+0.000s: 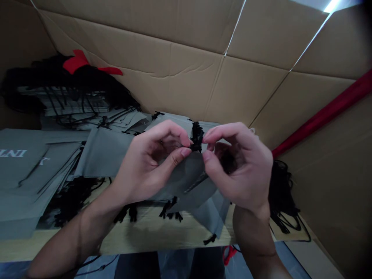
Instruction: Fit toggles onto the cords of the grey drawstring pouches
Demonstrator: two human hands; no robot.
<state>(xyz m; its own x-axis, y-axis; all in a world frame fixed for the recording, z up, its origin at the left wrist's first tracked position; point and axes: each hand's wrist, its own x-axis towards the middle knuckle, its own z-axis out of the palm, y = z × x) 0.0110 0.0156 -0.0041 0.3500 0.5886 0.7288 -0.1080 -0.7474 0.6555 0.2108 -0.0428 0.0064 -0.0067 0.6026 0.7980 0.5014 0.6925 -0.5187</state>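
My left hand (151, 162) and my right hand (241, 162) meet at the middle of the view, both pinched on a black cord (197, 137) that rises from the top of a grey paper bag (188, 178). The left thumb and forefinger grip the cord from the left, the right thumb and forefinger from the right. The bag hangs below my fingers, partly hidden by both hands. Frayed black cord ends (170, 209) dangle under it.
Stacks of flat grey bags (35, 170) with black cords lie on the wooden table (162, 236) at left. A black cord bundle with red ties (78, 62) sits at back left. More black cords (280, 193) lie at right. Cardboard walls (203, 58) surround the table; a red strip (325, 112) runs along the right.
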